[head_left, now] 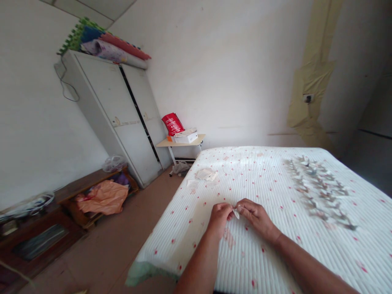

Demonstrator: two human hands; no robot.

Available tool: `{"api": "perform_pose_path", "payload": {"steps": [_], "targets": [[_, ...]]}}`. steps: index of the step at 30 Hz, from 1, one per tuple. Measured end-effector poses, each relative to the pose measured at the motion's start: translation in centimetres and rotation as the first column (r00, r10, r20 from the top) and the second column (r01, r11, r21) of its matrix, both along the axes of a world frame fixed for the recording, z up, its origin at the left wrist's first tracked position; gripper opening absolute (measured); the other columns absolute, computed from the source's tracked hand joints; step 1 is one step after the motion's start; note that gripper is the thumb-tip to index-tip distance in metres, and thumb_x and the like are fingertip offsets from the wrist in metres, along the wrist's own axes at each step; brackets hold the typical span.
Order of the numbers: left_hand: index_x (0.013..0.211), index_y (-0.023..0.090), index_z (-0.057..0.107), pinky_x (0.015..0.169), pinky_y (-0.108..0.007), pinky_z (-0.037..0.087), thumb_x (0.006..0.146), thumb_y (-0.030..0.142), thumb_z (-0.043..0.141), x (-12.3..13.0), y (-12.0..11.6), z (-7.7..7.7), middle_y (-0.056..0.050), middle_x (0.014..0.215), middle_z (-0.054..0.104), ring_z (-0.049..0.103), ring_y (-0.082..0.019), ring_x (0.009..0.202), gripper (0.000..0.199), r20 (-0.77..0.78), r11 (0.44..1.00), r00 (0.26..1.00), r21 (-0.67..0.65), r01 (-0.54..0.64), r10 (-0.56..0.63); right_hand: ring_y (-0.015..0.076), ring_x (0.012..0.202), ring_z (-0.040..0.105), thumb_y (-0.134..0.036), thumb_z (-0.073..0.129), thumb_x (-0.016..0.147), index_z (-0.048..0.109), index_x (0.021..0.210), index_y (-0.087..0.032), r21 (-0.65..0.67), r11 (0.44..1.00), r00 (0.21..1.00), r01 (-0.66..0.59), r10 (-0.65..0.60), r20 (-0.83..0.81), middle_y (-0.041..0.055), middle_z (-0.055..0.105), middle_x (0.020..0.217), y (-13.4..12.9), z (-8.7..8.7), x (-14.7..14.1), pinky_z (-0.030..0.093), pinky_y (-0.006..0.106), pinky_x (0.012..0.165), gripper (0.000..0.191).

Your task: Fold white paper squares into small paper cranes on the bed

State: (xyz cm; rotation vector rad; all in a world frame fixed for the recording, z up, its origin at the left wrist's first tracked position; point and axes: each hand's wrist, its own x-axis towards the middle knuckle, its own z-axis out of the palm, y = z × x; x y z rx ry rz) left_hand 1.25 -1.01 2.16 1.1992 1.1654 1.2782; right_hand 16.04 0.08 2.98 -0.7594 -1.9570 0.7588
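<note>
My left hand (219,218) and my right hand (255,216) meet just above a white quilted bedspread (245,261) dotted with red. Pinched between their fingertips is a small folded piece of white paper (236,212). To the right of my hands, several rows of folded paper pieces (318,192) lie on the bedspread, slightly blurred and out of reach of my fingers. Some flat sheets of paper (206,174) rest near the far left of the bed.
The bed's left edge drops to a brown floor. Beyond it stand a white wardrobe (116,118), a small table (180,141) with a red bag (173,123) and white boxes, and a low wooden shelf (92,188) holding orange plastic (102,197).
</note>
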Motion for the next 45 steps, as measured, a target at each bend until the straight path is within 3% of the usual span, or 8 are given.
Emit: {"api": "perform_pose_path", "payload": {"steps": [8,14,20,27,39,45], "targets": [[0.048,0.015,0.049,0.049,-0.022,0.027,0.066,0.032,0.050,-0.2,0.1,-0.5,0.002,0.045,0.044,0.037,-0.008,0.046,0.025,0.006,1.000,1.000,0.009,0.022,-0.022,0.0129,0.069,0.055,-0.038,0.038,0.088,0.057,0.071,-0.017,-0.015,1.000,1.000,0.000,0.000,-0.008,0.0028,0.056,0.071,-0.1,0.2,-0.1,0.045,0.024,0.065,0.032],[0.048,0.016,0.045,0.050,-0.023,0.026,0.066,0.035,0.052,-0.4,0.2,-0.9,0.004,0.046,0.039,0.035,-0.008,0.047,0.027,0.058,0.999,0.998,0.009,0.035,-0.035,0.0144,0.074,0.056,-0.032,0.047,0.084,0.058,0.087,-0.019,0.076,0.997,1.000,-0.009,0.007,0.022,0.0049,0.058,0.081,-0.1,-0.2,0.0,0.047,0.026,0.066,0.017],[0.050,0.016,0.043,0.051,-0.022,0.026,0.065,0.032,0.053,-0.6,0.1,-1.2,0.005,0.048,0.037,0.034,-0.008,0.049,0.024,0.115,0.995,0.989,0.041,0.093,-0.098,0.0148,0.078,0.057,-0.026,0.044,0.086,0.060,0.088,-0.019,0.232,0.973,0.997,-0.006,-0.014,0.082,0.0060,0.059,0.082,-0.4,0.1,0.1,0.049,0.027,0.069,0.018],[0.053,0.015,0.046,0.052,-0.021,0.027,0.061,0.033,0.058,-0.7,0.1,-1.6,0.005,0.049,0.038,0.035,-0.008,0.051,0.024,0.137,0.997,0.988,-0.012,0.080,-0.077,0.0159,0.076,0.058,-0.024,0.043,0.087,0.063,0.086,-0.020,0.426,0.905,0.979,0.012,-0.097,0.179,0.0072,0.062,0.082,-0.5,0.0,0.0,0.050,0.029,0.067,0.021],[0.056,0.014,0.050,0.050,-0.021,0.025,0.062,0.031,0.059,-0.6,-0.4,-1.0,0.005,0.050,0.038,0.034,-0.007,0.050,0.021,0.109,0.995,0.990,-0.020,0.093,-0.090,0.0159,0.073,0.055,-0.025,0.042,0.087,0.060,0.082,-0.019,0.402,0.916,0.969,0.014,-0.111,0.219,0.0063,0.059,0.076,-0.3,0.1,-0.1,0.049,0.029,0.066,0.020],[0.058,0.013,0.051,0.051,-0.021,0.025,0.065,0.031,0.056,-0.7,-0.1,-1.4,0.004,0.051,0.039,0.035,-0.008,0.051,0.020,0.083,0.997,0.994,0.001,0.072,-0.072,0.0147,0.078,0.057,-0.024,0.043,0.087,0.058,0.089,-0.019,0.316,0.948,0.988,-0.040,-0.011,0.157,0.0062,0.058,0.081,-0.3,0.4,0.3,0.049,0.026,0.068,0.017]]}}
